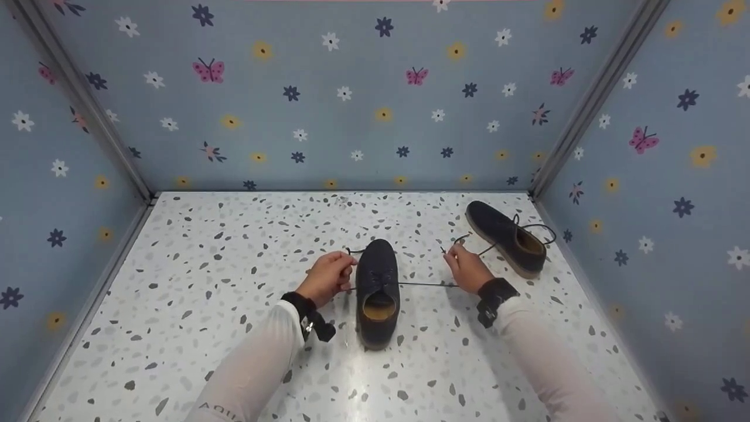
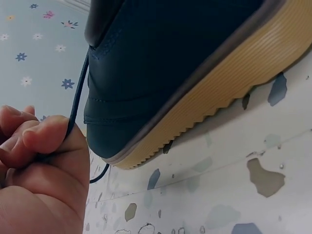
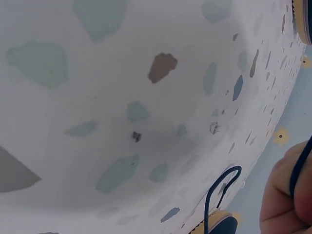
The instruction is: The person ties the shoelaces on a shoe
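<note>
Both left hand (image 1: 329, 276) and right hand (image 1: 469, 269) pinch the lace (image 1: 428, 285) either side of the shoe (image 1: 378, 287) just below mid-frame, I'd guess to keep it taut.

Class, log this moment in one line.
left hand: holds lace; right hand: holds lace; nearer shoe: between hands; other shoe: farther right

Flowered blue panels (image 1: 351, 129); speckled tabletop (image 1: 234, 234)

1. A white terrazzo-patterned surface (image 1: 193, 264) spreads out here, flecked with grey and pale green, glare shining near its front.
2. One navy lace-up shoe (image 1: 378, 266) stands near its middle, toe towards the far edge.
3. A matching shoe (image 1: 498, 225) sits angled at far right.
</note>
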The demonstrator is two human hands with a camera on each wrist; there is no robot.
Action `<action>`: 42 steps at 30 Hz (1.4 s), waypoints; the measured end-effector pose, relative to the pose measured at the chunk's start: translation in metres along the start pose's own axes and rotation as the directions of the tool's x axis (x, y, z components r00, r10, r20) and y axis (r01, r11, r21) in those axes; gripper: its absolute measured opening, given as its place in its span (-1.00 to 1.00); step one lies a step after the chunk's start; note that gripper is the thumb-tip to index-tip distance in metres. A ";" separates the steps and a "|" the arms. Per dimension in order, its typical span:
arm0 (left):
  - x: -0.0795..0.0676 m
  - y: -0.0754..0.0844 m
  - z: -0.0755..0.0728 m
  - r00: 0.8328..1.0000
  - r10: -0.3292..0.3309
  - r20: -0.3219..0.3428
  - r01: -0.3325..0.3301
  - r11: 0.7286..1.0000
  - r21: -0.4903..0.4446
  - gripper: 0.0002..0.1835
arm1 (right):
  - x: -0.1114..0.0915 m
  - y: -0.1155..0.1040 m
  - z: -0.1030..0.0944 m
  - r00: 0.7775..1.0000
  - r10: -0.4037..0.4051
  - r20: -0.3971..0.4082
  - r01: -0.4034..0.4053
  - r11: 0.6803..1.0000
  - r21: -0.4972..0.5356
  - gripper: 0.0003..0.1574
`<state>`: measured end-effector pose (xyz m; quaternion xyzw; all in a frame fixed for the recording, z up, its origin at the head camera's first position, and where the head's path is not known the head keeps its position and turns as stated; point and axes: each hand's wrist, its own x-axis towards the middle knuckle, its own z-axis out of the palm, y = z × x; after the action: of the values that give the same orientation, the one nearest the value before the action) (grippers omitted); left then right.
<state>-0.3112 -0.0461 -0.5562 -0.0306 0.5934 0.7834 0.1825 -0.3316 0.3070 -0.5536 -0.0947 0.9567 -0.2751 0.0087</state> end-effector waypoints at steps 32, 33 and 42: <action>0.001 0.003 -0.001 0.998 0.025 -0.066 -0.024 0.999 0.025 -0.80 | 0.014 -0.022 -0.006 0.947 0.250 0.204 -0.265 0.963 0.051 -0.42; 0.001 0.003 -0.001 0.997 0.026 -0.067 -0.025 0.999 0.027 -0.80 | 0.013 -0.023 -0.006 0.951 0.240 0.194 -0.248 0.969 0.015 -0.43; 0.000 0.003 -0.002 0.998 0.016 -0.067 -0.015 1.000 0.026 -0.77 | 0.003 -0.026 -0.001 0.958 0.247 0.146 -0.211 0.951 -0.226 -0.54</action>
<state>-0.3122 -0.0481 -0.5543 -0.0500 0.6092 0.7758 0.1567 -0.3304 0.2857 -0.5389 -0.0068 0.9803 -0.1614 0.1136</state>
